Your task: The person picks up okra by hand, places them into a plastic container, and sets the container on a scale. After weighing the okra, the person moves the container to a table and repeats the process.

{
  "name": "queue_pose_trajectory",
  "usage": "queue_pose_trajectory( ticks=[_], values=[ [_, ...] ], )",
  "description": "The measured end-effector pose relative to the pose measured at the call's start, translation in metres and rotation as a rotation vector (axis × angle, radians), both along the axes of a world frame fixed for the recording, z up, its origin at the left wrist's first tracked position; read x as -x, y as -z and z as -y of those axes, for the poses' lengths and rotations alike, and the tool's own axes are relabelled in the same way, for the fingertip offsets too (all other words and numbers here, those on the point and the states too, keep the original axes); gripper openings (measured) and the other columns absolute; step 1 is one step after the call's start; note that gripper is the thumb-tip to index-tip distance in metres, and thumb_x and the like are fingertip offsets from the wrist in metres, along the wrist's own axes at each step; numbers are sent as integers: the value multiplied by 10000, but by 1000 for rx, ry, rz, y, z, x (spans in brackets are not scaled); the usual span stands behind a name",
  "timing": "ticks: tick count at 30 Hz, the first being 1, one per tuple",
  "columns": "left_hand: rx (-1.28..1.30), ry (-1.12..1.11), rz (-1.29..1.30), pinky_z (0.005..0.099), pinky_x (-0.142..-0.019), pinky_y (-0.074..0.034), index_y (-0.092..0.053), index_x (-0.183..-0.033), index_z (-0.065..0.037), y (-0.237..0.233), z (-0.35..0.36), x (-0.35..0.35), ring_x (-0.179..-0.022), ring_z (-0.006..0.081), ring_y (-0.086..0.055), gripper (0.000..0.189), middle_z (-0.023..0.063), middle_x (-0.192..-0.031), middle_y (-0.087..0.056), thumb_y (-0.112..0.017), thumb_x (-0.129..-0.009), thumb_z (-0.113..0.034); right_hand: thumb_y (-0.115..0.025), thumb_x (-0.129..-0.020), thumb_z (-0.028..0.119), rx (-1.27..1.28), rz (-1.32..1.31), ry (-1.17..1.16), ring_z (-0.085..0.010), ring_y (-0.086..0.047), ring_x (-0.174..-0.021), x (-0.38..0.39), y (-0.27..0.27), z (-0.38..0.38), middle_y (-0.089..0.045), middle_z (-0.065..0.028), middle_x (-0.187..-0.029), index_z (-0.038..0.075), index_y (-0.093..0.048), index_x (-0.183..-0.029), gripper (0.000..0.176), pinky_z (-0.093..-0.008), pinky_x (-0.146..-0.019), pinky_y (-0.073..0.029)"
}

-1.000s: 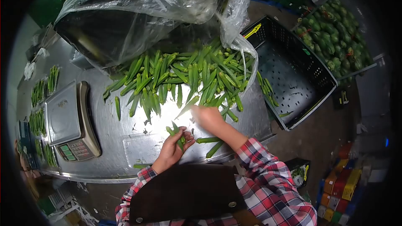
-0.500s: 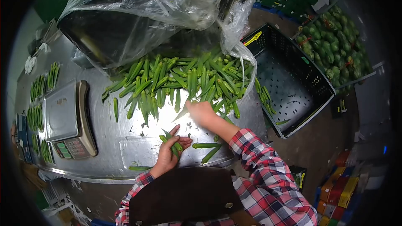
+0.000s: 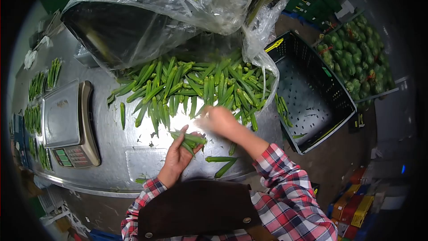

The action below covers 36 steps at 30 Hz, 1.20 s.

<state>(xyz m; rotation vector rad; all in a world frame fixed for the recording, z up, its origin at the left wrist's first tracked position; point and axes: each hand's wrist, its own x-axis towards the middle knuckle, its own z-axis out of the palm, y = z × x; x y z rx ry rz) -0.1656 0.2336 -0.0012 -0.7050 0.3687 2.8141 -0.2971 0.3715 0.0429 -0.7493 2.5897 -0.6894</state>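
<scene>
A few green okra pods lie across the palm and fingers of my left hand, with the thumb closed over them. My right hand is just above and right of it, at the near edge of a large okra pile. Motion smears its fingers, so whether they hold a pod cannot be made out. Two loose pods rest on the metal table right of my left hand. Another pod lies apart at the pile's left side.
Clear plastic sheeting rises behind the pile. A weighing scale stands at left, with packed okra bundles beyond it. At right is a black crate with a few pods along its edge; farther right, a crate of green vegetables.
My left hand has risen slightly with its pods, which now look like a fuller handful. My right hand stays near the pile's front edge, blurred. The view has shifted a little.
</scene>
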Motion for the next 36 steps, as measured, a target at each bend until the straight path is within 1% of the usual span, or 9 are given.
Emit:
queue_pose_trajectory(
  ticks=[4, 8, 13, 14, 17, 21, 26, 30, 36],
  values=[
    [-2, 51, 15, 451, -913, -406, -428, -1173, -103, 1, 3, 3, -797, 197, -543, 359, 40, -782, -549, -557, -843, -163, -621, -735, 279, -164, -188, 242, -360, -606, -660, 57, 38, 5, -612, -209, -706, 1, -614, -815, 289, -423, -615, -491],
    [18, 26, 2, 464, -947, -377, -391, -1224, -112, 5, 2, 9, -867, 204, -531, 420, 71, -932, -529, -549, -841, -177, -621, -725, 259, -154, -36, 244, -317, -599, -534, 73, 41, 1, -622, -175, -661, -12, -628, -819, 286, -383, -564, -498],
    [-121, 18, -94, 494, -994, -323, -349, -1270, -129, -1, -2, 30, -1053, 264, -490, 489, 112, -1210, -432, -544, -826, -192, -645, -723, 317, 97, 704, 208, -178, -568, -444, 25, -32, -9, -591, -122, -564, -32, -623, -780, 355, -324, -479, -463],
    [-148, 26, -85, 511, -995, -319, -345, -1270, -139, 7, -2, 32, -1077, 285, -484, 494, 124, -1199, -464, -546, -821, -187, -632, -747, 324, 92, 668, 177, -247, -586, -478, 21, -38, -6, -584, -151, -563, -34, -612, -793, 362, -359, -480, -467],
    [-122, 46, -31, 515, -980, -339, -406, -1210, -91, 8, -3, 32, -1018, 260, -511, 428, 116, -1084, -527, -549, -816, -176, -617, -765, 315, 38, -215, 213, -331, -595, -544, 38, 19, -4, -594, -184, -608, -37, -608, -792, 353, -399, -514, -481],
    [53, 48, -58, 467, -942, -393, -510, -1040, -14, 13, 6, 26, -982, 247, -526, 263, 106, -999, -564, -561, -796, -100, -627, -741, 322, -170, -129, 294, -378, -597, -643, 65, 43, 21, -592, -247, -684, -44, -617, -757, 366, -441, -635, -480],
    [45, -26, -39, 445, -982, -351, -406, -1225, -39, 17, 17, 28, -1133, 257, -453, 457, 104, -1090, -540, -574, -810, -134, -636, -693, 334, -47, 34, 393, -361, -601, -623, 77, 29, 11, -605, -212, -649, -47, -626, -758, 387, -409, -614, -482],
    [-83, -32, -53, 462, -980, -350, -403, -1220, -33, 9, 12, 34, -1146, 279, -441, 452, 112, -1112, -528, -572, -816, -143, -657, -689, 353, 22, 550, 146, -336, -602, -604, 46, -36, 21, -602, -204, -648, -37, -622, -737, 394, -387, -588, -479],
    [133, 159, -67, 483, -976, -344, -354, -1280, -53, 25, 15, 22, -1169, 304, -411, 574, 130, -1234, -459, -611, -801, -240, -658, -703, 436, -119, -159, 178, -346, -611, -651, 63, 38, 43, -618, -179, -687, -7, -565, -952, 516, -425, -621, -491]
  ],
)
